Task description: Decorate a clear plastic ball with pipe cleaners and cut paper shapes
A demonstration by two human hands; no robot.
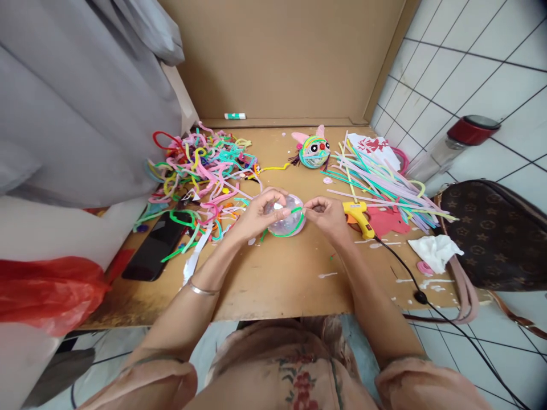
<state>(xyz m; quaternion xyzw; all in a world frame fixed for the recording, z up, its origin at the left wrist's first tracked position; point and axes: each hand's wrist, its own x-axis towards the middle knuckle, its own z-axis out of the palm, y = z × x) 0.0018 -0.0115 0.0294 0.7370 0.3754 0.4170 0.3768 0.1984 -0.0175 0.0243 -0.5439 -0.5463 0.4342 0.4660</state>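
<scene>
Two hands are working at a clear ball (pixel 280 223), which is sitting low over the middle of the table (pixel 273 290). Left hand (pixel 264 215) is grasping the ball from its left side, thumb reaching across the top. Right hand (pixel 327 216) is pinching a green stem (pixel 294 229) at the ball's right edge; the stem is curving round the near side.

Step in hand, by my reading: the stem is being fitted against the ball's surface. Next move is calling for a steady ball, a light pinch and the stem lying flush along its curve. Whether glue is holding any of it, cannot tell.

Nearby: a yellow glue gun (pixel 360 217) is lying just right of the right hand, cord (pixel 399 257) trailing toward the near right. A faced ball (pixel 315 154) with pink ears is sitting beyond the hands. Tangled stems (pixel 213 165) are heaping up at left, beside a phone (pixel 149 253); straighter stems (pixel 384 181) are fanning out at right.
</scene>
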